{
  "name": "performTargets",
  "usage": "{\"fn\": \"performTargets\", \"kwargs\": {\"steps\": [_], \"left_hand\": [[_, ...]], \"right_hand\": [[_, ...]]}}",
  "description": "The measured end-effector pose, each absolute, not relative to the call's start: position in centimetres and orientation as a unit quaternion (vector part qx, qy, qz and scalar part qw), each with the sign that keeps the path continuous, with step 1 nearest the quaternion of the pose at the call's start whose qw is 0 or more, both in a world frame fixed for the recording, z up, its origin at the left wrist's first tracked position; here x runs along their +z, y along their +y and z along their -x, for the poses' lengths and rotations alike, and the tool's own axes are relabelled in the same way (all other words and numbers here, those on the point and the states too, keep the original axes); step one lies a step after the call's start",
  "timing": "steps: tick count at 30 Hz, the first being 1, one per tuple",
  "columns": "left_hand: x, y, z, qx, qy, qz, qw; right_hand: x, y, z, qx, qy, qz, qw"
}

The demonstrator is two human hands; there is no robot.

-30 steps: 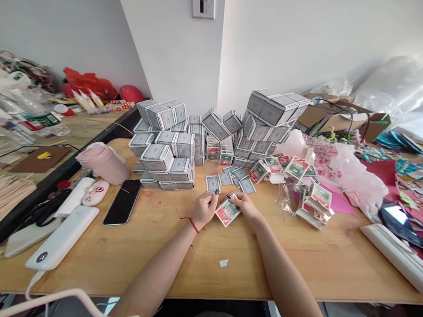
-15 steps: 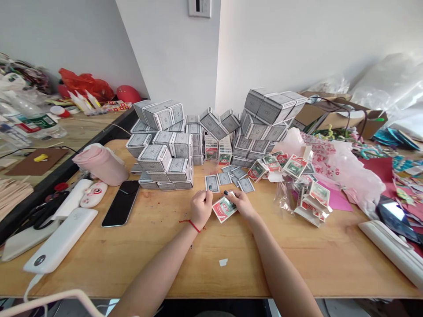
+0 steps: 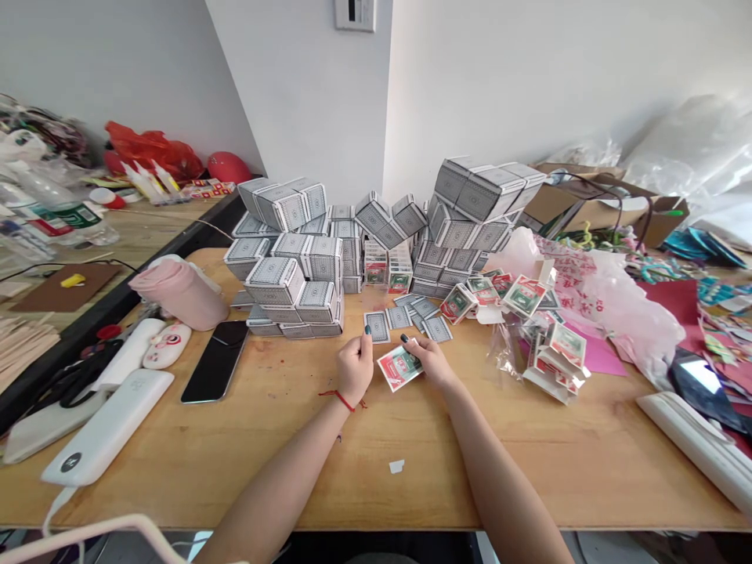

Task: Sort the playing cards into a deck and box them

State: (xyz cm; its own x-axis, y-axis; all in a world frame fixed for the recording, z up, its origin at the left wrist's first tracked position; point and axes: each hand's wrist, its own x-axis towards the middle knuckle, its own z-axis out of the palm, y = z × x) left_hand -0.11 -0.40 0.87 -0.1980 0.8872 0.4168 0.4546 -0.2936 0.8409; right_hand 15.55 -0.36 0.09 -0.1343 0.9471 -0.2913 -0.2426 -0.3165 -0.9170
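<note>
My right hand grips a small red, green and white card box, held tilted just above the wooden table. My left hand is curled beside it, index finger stretched to a loose grey-backed card and touching its near edge. More loose grey cards lie just beyond my hands. Behind them rise stacks of grey card boxes on the left and more stacks on the right.
Flat red-green box blanks and pink plastic bags lie right. A black phone, white power bank, pink roll and white mouse lie left. A white bar sits near right. A paper scrap lies near the front edge.
My left hand has let go of the box and reached forward to the loose grey card. The right hand keeps the box, shifted slightly up the table.
</note>
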Motion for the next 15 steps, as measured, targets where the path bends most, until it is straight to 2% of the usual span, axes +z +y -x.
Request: {"fn": "performTargets", "kwargs": {"steps": [4,8,11,15], "left_hand": [[0.5,0.0,0.6,0.552,0.578,-0.548,0.247],[-0.2,0.9,0.9,0.579,0.594,-0.435,0.350],[-0.4,1.4,0.9,0.592,0.594,-0.397,0.373],[-0.1,1.1,0.9,0.571,0.594,-0.479,0.302]], "right_hand": [[0.1,0.2,-16.3,0.645,-0.256,0.480,0.537],[0.4,0.8,-17.6,0.644,-0.179,0.463,0.583],[0.8,0.5,-17.7,0.699,-0.170,0.430,0.545],[1.2,-0.8,-15.8,0.817,-0.195,0.345,0.420]]}}
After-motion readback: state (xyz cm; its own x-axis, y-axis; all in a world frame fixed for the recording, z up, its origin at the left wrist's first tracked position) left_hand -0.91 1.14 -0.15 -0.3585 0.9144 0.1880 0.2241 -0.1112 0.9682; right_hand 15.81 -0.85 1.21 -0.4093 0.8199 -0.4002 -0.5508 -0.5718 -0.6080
